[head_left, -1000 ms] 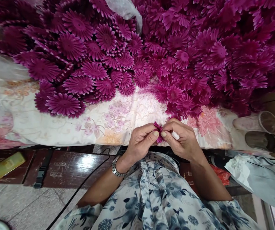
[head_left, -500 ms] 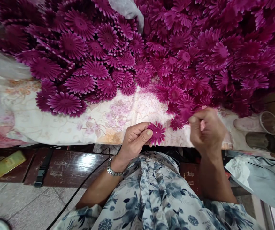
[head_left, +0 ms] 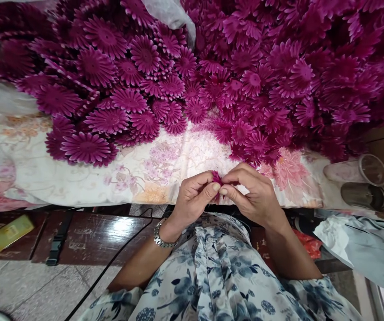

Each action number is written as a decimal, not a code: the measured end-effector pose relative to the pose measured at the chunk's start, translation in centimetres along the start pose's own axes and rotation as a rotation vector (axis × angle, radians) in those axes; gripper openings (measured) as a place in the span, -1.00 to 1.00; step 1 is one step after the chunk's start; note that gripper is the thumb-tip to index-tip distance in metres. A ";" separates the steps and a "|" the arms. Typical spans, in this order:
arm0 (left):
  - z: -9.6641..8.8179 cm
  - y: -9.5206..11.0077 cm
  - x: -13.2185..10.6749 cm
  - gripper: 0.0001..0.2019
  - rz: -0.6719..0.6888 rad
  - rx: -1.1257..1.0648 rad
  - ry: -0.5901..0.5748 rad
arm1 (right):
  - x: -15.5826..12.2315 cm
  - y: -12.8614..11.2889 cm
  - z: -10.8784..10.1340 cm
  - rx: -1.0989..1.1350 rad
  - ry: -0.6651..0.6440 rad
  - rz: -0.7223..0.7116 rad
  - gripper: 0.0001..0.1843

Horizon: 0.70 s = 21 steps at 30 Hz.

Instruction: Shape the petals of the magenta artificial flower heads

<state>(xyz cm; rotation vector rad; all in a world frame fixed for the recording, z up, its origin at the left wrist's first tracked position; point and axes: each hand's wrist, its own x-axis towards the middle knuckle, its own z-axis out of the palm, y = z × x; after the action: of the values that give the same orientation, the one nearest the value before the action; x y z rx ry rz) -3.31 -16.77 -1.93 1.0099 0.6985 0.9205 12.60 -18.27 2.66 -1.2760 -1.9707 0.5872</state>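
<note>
A small magenta artificial flower [head_left: 216,177] is pinched in front of my body, at the table's near edge. My left hand [head_left: 192,198] grips its left side between thumb and forefinger. From the right, the thumb and forefinger of my right hand [head_left: 254,195] close on the same flower, fingertips nearly meeting the left ones. Most of the petals are hidden behind the fingers. Just beyond the hands lies a loose heap of small magenta flowers [head_left: 256,141]. Larger magenta flower pieces [head_left: 85,148] lie stacked to the left.
A floral cloth [head_left: 134,167] covers the table. On the right a clear plastic cup [head_left: 354,170] and a glass jar [head_left: 362,196] lie on their sides. Clear plastic sheeting [head_left: 175,13] sits among the flowers. A yellow phone [head_left: 9,234] rests on dark wood at lower left.
My right hand has come left from the heap's near edge to the flower in my left hand. The flower, facing up and spread before, is now mostly covered by fingers.
</note>
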 end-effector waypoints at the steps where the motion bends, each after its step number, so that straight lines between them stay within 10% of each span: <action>1: 0.0 0.0 0.0 -0.72 0.001 -0.013 -0.010 | 0.0 0.1 0.1 0.026 -0.006 0.012 -0.97; 13: 0.2 0.8 -0.5 -0.54 0.038 0.118 -0.002 | -0.5 0.5 0.0 -0.038 -0.073 -0.001 -0.65; 21: 0.4 0.7 -0.7 -0.56 0.173 0.114 0.067 | -0.6 0.3 0.3 -0.029 0.032 0.034 -0.99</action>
<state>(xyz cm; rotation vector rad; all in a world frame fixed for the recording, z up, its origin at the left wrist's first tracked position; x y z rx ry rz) -3.55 -17.35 -1.07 1.1581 0.7344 1.0783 12.72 -18.68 2.07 -1.3314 -1.9409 0.5536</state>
